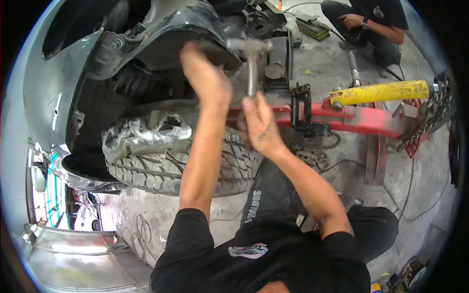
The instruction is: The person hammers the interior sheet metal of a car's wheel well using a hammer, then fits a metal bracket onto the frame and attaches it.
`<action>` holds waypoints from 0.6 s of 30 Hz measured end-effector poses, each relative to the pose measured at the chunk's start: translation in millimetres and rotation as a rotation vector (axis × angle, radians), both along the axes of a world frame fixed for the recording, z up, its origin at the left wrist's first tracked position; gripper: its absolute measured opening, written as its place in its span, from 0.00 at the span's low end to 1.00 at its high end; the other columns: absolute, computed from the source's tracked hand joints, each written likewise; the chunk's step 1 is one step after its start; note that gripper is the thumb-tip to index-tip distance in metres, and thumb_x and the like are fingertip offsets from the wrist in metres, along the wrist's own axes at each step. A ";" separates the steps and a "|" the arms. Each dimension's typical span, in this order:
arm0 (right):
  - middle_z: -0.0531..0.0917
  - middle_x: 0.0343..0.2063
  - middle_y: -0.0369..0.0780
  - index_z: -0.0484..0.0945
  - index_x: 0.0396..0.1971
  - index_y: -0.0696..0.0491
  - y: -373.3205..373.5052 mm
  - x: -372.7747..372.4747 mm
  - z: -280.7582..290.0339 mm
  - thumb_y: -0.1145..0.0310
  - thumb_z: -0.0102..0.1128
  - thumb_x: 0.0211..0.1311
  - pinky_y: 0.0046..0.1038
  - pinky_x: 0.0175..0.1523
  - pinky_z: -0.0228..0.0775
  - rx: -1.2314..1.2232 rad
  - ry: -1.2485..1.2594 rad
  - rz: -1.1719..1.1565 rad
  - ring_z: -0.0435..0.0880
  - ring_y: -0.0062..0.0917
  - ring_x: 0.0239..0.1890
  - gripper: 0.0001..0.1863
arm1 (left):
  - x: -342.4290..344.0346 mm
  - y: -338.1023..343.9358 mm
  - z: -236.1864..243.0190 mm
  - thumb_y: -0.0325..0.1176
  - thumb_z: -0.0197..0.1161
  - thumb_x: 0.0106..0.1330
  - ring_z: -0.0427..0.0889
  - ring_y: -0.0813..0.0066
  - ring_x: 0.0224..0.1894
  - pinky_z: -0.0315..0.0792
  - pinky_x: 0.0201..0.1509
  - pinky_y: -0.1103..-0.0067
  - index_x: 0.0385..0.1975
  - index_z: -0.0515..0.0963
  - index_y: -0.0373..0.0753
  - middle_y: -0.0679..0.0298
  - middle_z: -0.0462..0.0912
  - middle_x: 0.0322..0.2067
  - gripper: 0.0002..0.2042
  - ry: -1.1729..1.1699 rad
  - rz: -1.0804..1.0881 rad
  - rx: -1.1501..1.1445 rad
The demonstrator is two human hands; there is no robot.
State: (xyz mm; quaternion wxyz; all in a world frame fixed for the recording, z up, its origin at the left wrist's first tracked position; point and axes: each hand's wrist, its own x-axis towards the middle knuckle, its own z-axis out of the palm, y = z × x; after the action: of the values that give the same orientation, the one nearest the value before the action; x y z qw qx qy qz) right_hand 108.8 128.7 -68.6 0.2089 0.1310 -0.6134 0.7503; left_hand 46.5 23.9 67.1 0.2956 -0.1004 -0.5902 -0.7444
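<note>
In my right hand (260, 122) is a hammer (252, 73), gripped by its handle with the head pointing up and away from me. The blurred hammer head is beside the edge of the car's dark inner wheel-arch panel (193, 19). My left hand (207, 78) reaches up to that panel, left of the hammer; its fingers are smeared by motion and partly hidden. Below both arms lies a chunky-treaded tire (156, 173), with torn whitish material (146, 133) along its upper side.
A red pulling beam (351, 119) with a yellow cylinder (381, 93) and chains (430, 117) extends to the right. The grey fender (63, 88) curves along the left. A co-worker (376, 27) crouches at the far right. Cables and metal parts (312, 158) lie on the floor.
</note>
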 end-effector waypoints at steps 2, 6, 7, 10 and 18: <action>0.71 0.22 0.33 0.71 0.44 0.57 6.7 14.4 24.6 0.56 0.47 0.81 0.24 0.28 0.70 -0.397 -0.450 0.641 0.71 0.17 0.23 0.17 | 6.8 -14.0 4.4 0.46 0.53 0.78 0.68 0.65 0.65 0.62 0.70 0.68 0.73 0.54 0.29 0.53 0.68 0.66 0.33 -0.028 -0.059 -0.027; 0.69 0.17 0.32 0.68 0.37 0.53 25.0 20.0 48.8 0.56 0.44 0.81 0.25 0.16 0.61 -0.572 -0.228 0.453 0.66 0.16 0.12 0.16 | 17.7 9.8 9.0 0.49 0.54 0.76 0.69 0.62 0.65 0.61 0.71 0.63 0.74 0.52 0.29 0.52 0.68 0.66 0.37 0.005 0.080 -0.088; 0.68 0.17 0.33 0.67 0.37 0.55 12.1 21.4 49.1 0.56 0.44 0.81 0.26 0.18 0.62 -0.614 -0.202 0.334 0.66 0.17 0.13 0.17 | 14.0 15.2 5.8 0.49 0.55 0.76 0.69 0.62 0.65 0.62 0.70 0.63 0.74 0.51 0.29 0.52 0.67 0.66 0.37 -0.016 0.101 -0.054; 0.70 0.18 0.35 0.68 0.40 0.59 -25.4 13.3 14.9 0.55 0.48 0.80 0.28 0.26 0.63 -0.266 -0.087 0.291 0.67 0.18 0.21 0.19 | 6.8 -4.3 1.9 0.49 0.56 0.75 0.71 0.63 0.62 0.66 0.67 0.64 0.74 0.52 0.29 0.52 0.70 0.63 0.37 -0.054 -0.039 0.036; 0.79 0.27 0.51 0.72 0.44 0.61 36.4 -42.8 -27.1 0.73 0.61 0.68 0.38 0.34 0.72 0.116 0.400 0.017 0.81 0.50 0.29 0.11 | 13.3 11.9 7.7 0.44 0.52 0.78 0.75 0.65 0.58 0.70 0.64 0.63 0.58 0.68 0.35 0.58 0.75 0.55 0.19 0.038 0.001 -0.073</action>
State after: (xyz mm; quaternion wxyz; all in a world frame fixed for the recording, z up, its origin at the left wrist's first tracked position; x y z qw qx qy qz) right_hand 66.0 165.1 -95.7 0.3123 0.2945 -0.6008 0.6744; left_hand 59.8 35.9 74.7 0.3031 -0.1250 -0.6115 -0.7201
